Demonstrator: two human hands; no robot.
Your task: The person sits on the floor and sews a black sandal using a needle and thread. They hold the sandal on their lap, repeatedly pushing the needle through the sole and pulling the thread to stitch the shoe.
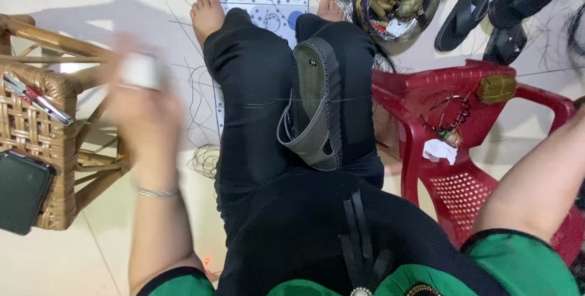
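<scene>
Hands first: the left hand (pixel 143 98) is lifting, blurred, and clenching around a small white object (pixel 140 70), perhaps a spool or cup, out beside the cane stool (pixel 42 143). The right hand is lying outside the picture; only the forearm is showing at the right edge, so I cannot tell whether it is grasping anything.

A grey sandal upper with its sole (pixel 317 104) is resting unheld across the lap, between the knees. Its long axis is running along the legs, one end pointing toward the bare feet and the strap end pointing back toward the body, tilting slightly left.

With neither hand steadying it, the sandal is likely to slide off the sloping thighs. Thin threads are trailing across the lap and floor, and the swinging left hand could be snagging them and dragging the piece off.
</scene>
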